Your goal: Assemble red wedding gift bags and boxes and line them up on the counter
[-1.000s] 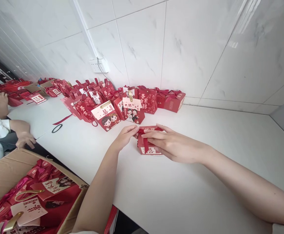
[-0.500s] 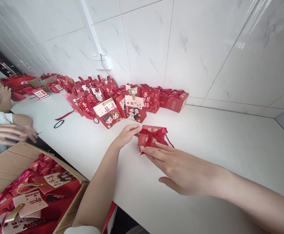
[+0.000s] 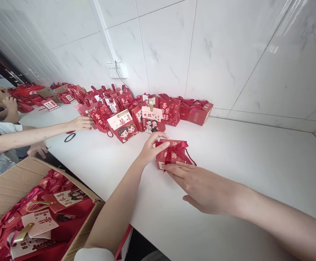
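Note:
A small red gift box [image 3: 161,156] with gold lettering lies on the white table, tied with a red ribbon bow [image 3: 175,146]. A twisted red cord hangs off its right side. My left hand [image 3: 152,148] grips the box's far left corner, thumb over the top and fingers curled along the back edge. From the near right, my right hand [image 3: 198,185] rests its outstretched fingers against the front edge and the ribbon. Its palm faces the box and its thumb stands apart.
Behind are standing red gift boxes [image 3: 170,110] along the tiled wall. A cardboard carton [image 3: 19,170] full of similar boxes stands at lower left. A co-worker's arm [image 3: 46,134] reaches across to the boxes; other hands work farther left. A black ring [image 3: 70,137] lies on the table [image 3: 241,156].
My left thumb has moved onto the top of the box, and the fingers have shifted along its back edge. A co-worker's arm has reached to the standing boxes. The view has shifted slightly.

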The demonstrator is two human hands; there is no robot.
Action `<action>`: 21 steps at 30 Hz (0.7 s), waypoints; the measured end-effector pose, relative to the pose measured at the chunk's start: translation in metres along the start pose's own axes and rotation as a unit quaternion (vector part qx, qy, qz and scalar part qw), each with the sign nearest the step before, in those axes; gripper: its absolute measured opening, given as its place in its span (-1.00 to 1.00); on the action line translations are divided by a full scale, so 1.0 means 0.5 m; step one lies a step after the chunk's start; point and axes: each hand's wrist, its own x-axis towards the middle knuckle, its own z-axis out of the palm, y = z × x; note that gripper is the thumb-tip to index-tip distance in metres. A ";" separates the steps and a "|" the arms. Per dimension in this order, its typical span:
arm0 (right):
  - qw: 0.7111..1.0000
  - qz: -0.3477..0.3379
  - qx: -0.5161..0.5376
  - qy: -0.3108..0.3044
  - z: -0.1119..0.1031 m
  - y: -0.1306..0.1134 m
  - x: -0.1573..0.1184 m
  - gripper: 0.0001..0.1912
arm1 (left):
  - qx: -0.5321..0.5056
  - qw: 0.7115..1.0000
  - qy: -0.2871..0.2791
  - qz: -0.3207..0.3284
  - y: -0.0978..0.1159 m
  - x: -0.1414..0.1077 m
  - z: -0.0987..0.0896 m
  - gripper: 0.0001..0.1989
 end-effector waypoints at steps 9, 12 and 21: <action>0.999 -0.012 -0.040 0.000 0.001 0.002 0.001 -0.32 | -0.109 0.984 -0.112 -0.089 0.004 -0.009 0.009 -0.60; 0.999 -0.016 -0.035 0.010 0.006 0.011 0.002 -0.45 | -0.115 0.975 -0.162 -0.102 0.010 -0.012 -0.004 -0.50; 0.976 -0.076 0.133 0.152 -0.067 0.082 -0.024 -0.71 | -0.034 0.978 -0.194 -0.070 -0.005 -0.018 -0.021 0.06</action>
